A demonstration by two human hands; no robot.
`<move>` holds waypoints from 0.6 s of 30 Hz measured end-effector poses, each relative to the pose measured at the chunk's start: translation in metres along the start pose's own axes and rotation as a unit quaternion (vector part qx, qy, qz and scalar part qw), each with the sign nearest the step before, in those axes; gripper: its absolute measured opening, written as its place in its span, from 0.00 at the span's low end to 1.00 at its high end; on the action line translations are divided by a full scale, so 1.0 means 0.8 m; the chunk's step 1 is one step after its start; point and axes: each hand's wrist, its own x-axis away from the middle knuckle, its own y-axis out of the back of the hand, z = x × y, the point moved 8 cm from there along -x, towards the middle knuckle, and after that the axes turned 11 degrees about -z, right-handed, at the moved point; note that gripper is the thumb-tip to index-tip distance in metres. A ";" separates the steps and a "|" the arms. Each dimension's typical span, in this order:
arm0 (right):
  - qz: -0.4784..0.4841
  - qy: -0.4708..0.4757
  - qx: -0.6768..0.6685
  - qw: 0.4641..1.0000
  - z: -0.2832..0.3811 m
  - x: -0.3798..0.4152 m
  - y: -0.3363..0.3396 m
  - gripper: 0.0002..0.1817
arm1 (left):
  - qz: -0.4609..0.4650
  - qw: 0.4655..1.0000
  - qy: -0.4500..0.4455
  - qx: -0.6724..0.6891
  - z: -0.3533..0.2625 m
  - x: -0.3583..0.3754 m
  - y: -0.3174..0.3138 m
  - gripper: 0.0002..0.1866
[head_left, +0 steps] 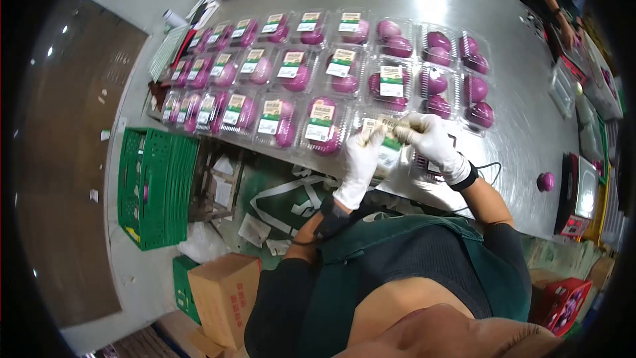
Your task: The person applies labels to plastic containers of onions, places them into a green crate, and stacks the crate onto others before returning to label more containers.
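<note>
Fingertips closed, the gloved left hand (360, 167) and right hand (437, 147) appear to pinch the far end of a green-and-white label (389, 151) over a clear pack (382, 173) near the close edge of the steel desk (517, 139), beside labelled packs (322, 122) of purple produce. Labelling looks to be the step in hand; next, the strip seems to call for smoothing flat. Its long axis runs roughly away from the worker, beige end pointing across the desk.
</note>
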 end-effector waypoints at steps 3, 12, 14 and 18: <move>-0.180 0.049 -0.056 0.981 -0.010 0.021 0.062 0.06 | 0.174 0.980 0.086 -0.039 0.031 0.022 -0.011 0.19; -0.227 0.065 0.175 0.956 -0.070 -0.085 0.204 0.15 | 0.337 0.935 0.113 -0.012 0.021 0.085 -0.077 0.08; -0.182 0.033 0.292 0.938 -0.087 -0.109 0.192 0.20 | 0.361 0.931 0.045 0.042 -0.018 0.080 -0.078 0.08; -0.240 0.026 0.504 0.829 -0.094 -0.122 0.191 0.29 | 0.274 0.951 0.104 0.096 0.002 0.063 -0.065 0.08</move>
